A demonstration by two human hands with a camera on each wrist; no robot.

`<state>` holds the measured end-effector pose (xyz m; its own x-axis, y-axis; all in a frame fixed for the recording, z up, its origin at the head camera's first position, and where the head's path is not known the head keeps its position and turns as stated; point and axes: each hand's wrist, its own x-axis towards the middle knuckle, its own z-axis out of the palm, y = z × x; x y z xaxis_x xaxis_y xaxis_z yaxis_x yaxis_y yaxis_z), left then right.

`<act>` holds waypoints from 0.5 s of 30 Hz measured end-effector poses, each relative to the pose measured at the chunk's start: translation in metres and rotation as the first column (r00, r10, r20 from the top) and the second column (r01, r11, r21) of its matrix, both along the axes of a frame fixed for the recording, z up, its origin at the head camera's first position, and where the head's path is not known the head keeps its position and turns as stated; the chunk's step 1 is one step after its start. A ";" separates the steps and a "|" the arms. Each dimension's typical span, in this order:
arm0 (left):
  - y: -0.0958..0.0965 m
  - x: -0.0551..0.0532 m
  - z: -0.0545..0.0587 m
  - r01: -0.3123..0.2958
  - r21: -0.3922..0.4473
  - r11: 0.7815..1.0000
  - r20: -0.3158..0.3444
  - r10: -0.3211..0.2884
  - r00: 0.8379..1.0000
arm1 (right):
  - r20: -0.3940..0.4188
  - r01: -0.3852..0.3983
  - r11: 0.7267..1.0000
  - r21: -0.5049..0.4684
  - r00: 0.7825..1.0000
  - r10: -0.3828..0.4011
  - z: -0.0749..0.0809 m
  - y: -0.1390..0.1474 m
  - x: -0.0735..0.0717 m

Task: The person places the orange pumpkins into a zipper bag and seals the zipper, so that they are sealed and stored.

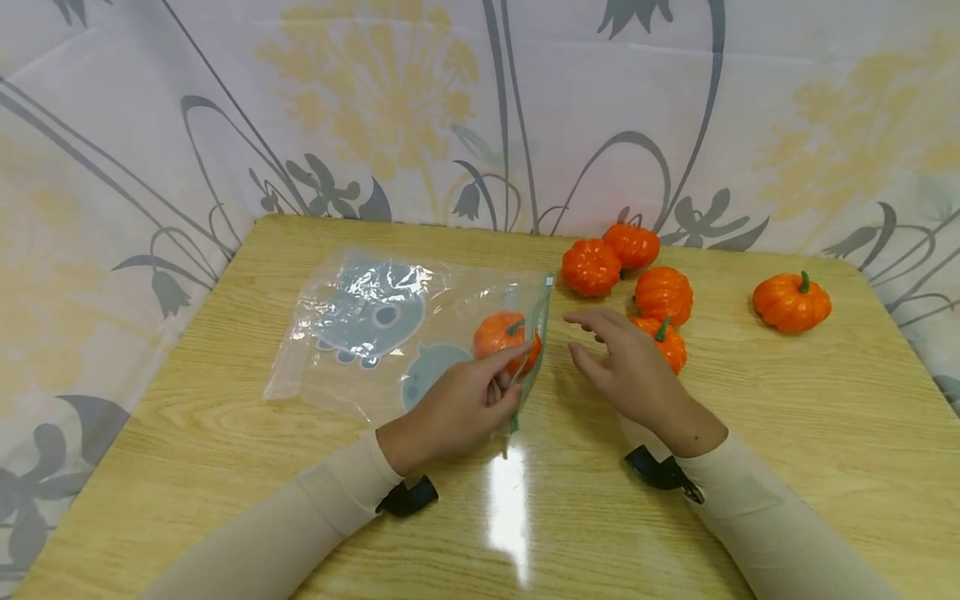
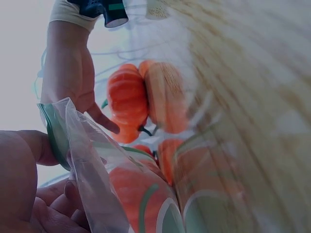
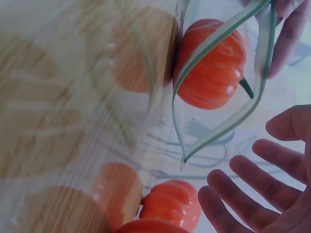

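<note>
Mid-frame, the left hand [image 1: 465,400] is pinching the bag [image 1: 450,292] by its rim [image 1: 539,312], exact hold unclear from here; the right hand [image 1: 633,371] is hovering, fingers [image 3: 265,182] spread; holding it wide is looking wise.

The pale-sleeved left forearm [image 1: 288,529] slants up and rightward in the head view, and the left hand [image 1: 465,400] is bent in a pinch, its thumb drawn toward the fingers [image 1: 504,360]. The right forearm [image 1: 772,517], sleeved alike, slants up and leftward, the right hand [image 1: 630,367] bare, apart from the left and turned toward it. The right wrist view shows its four fingers fanned loosely, slightly bent, the right thumb [image 3: 291,124] extended alongside.
</note>
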<state>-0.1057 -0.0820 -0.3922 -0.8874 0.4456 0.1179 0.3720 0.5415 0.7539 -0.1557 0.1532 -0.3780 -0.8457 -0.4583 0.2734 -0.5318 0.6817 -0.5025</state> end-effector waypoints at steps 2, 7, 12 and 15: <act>0.000 0.000 0.000 0.005 0.002 1.000 0.001 -0.005 1.000 | -0.005 0.008 1.000 -0.005 1.000 -0.008 0.001 0.001 -0.001; 0.000 0.000 0.001 0.002 0.009 1.000 -0.014 -0.002 1.000 | -0.040 0.016 0.999 -0.031 0.999 -0.017 0.004 0.005 -0.004; 0.001 0.000 0.000 -0.007 0.005 1.000 -0.004 0.007 1.000 | -0.089 0.021 0.999 -0.029 0.996 -0.023 0.006 0.009 -0.006; 0.001 0.000 -0.001 -0.005 0.008 1.000 0.004 0.005 1.000 | -0.118 0.021 0.999 -0.026 0.993 -0.024 0.007 0.011 -0.007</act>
<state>-0.1058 -0.0813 -0.3928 -0.8903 0.4399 0.1179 0.3662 0.5374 0.7597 -0.1624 0.1643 -0.3705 -0.8170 -0.4311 0.3830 -0.5729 0.6824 -0.4540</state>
